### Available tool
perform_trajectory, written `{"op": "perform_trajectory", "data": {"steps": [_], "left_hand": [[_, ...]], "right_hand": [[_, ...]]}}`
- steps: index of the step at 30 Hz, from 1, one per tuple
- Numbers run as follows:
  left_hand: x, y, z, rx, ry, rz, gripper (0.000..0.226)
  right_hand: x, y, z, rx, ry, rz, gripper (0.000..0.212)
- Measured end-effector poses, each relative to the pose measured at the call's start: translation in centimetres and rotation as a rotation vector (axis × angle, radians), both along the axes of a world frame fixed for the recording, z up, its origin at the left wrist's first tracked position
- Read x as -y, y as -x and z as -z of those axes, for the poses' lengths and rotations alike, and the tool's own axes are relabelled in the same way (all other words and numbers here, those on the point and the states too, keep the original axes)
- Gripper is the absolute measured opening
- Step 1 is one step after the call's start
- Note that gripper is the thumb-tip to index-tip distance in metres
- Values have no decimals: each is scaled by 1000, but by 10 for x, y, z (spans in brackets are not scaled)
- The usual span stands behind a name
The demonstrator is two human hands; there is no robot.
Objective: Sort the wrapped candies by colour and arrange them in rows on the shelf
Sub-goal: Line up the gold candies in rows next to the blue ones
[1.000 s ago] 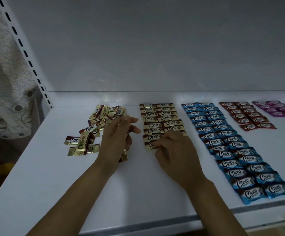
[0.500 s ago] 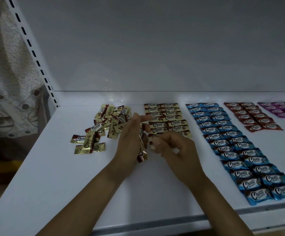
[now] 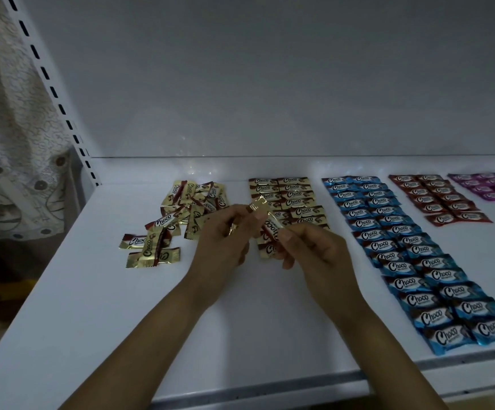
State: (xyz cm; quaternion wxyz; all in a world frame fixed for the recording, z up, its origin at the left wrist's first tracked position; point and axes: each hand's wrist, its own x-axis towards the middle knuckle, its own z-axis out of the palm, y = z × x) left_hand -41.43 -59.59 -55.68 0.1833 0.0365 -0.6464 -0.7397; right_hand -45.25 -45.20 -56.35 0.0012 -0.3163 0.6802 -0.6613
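Head view: one gold foil-wrapped candy is held just above the white shelf, over the near end of the gold double row. Left hand pinches its far end and right hand its near end, long axis running roughly far-to-near. Loose gold heap lies toward the shelf's left edge; the row's open end lies directly below, likelier served by the right hand.

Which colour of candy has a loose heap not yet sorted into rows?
Gold. The gold heap at the far left lies jumbled, wrappers overlapping at odd angles; blue candies, red candies and purple candies lie only in neat double rows.
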Motion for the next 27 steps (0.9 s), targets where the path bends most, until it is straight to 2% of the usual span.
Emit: {"op": "perform_trajectory", "data": {"steps": [5,7,9,11,14,16,18,20,24,25,27], "left_hand": [[0,0,3,-28,32,74,22],[2,0,6,-67,213,125,12],[0,-1,12,-53,441,205,12],[-4,-2,17,-23,536,235,12],[-5,-1,19,-61,565,192,22],[-2,0,19,-94,559,147,20],[-3,0,18,-103,561,124,18],[-6,-2,17,-130,597,93,18],[-6,-2,11,-175,585,-7,21],[-3,-1,10,-182,558,-29,22],[1,1,12,-175,508,-34,25]], "right_hand": [[0,1,0,2,61,73,11],[-2,4,0,59,173,159,12],[-5,5,-3,94,255,196,11],[-7,3,-6,98,252,152,13],[-5,0,-7,153,188,49,16],[-2,0,-6,173,140,2,8],[-1,3,-2,184,166,13,9],[-3,7,3,117,166,78,8],[-7,9,8,-194,-49,141,24],[-7,9,8,-225,-82,136,26],[-6,9,9,-169,-95,151,30]]}}
